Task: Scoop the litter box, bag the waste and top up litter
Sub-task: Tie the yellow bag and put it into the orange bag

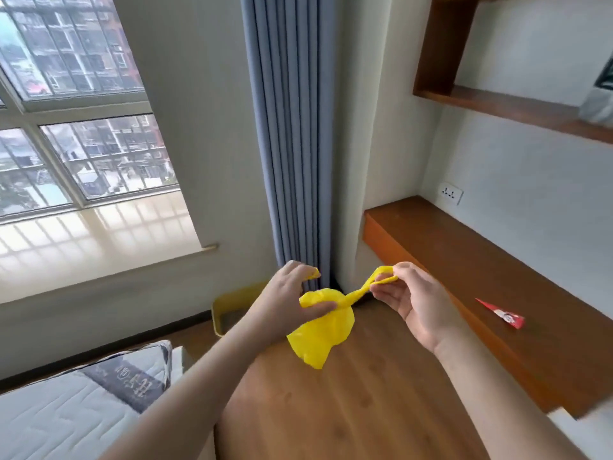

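A small yellow plastic bag (318, 330) hangs in the air between my hands, bulging at the bottom. My left hand (288, 303) pinches one of its handles and grips the bag's neck. My right hand (411, 300) pinches the other handle, pulled out to the right as a twisted strip. Behind my left wrist, a yellow-rimmed litter box (229, 307) stands on the floor in the corner below the curtain, mostly hidden.
A wooden desk (481, 277) runs along the right wall with a red wrapper (501, 313) on it. A mattress (73, 403) fills the lower left. A blue curtain (292, 144) hangs in the corner beside the window. Wood floor (348, 393) lies below my hands.
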`<action>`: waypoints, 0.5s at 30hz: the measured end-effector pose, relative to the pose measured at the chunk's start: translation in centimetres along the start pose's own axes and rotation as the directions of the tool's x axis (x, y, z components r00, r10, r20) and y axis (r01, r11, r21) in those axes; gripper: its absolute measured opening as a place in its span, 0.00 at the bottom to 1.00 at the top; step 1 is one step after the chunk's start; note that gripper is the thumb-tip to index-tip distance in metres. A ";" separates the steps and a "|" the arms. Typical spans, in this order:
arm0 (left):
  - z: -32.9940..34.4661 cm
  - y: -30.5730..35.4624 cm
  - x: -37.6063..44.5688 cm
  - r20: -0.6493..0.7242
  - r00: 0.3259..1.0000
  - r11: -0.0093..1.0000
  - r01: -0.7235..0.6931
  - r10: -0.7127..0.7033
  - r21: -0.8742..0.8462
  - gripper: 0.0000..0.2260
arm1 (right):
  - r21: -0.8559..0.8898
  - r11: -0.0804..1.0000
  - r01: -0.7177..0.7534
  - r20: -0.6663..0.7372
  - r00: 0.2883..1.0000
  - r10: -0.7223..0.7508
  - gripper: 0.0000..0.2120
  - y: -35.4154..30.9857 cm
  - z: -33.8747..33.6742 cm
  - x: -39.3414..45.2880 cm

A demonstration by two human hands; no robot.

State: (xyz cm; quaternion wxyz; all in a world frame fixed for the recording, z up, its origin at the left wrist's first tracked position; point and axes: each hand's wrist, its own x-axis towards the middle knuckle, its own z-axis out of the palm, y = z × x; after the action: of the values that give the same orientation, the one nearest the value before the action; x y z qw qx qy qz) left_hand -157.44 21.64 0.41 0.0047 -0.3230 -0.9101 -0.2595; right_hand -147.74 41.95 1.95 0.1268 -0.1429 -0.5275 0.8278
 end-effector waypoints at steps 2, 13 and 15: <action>2.2 1.7 -0.2 0.125 0.987 0.961 -0.133 0.106 0.240 0.41 | 0.001 1.000 0.009 -0.037 0.999 -0.009 0.11 -0.8 -1.7 -2.2; 14.5 18.1 -1.3 0.211 0.842 0.762 -0.540 0.497 0.358 0.14 | -0.836 0.500 0.227 -0.083 0.847 -0.524 0.13 -3.6 -15.6 -16.6; 16.8 22.2 -2.8 0.216 0.795 0.716 -0.605 0.567 0.348 0.14 | -0.933 0.289 0.214 -0.014 0.782 -0.623 0.16 -3.7 -18.9 -19.6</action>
State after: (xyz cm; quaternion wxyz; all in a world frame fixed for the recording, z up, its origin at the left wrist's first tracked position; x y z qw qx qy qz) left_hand -139.44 42.55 -4.25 0.1100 -0.5983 -0.7928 -0.0375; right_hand -122.41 52.22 -0.22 0.3462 -0.1966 -0.8658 0.3031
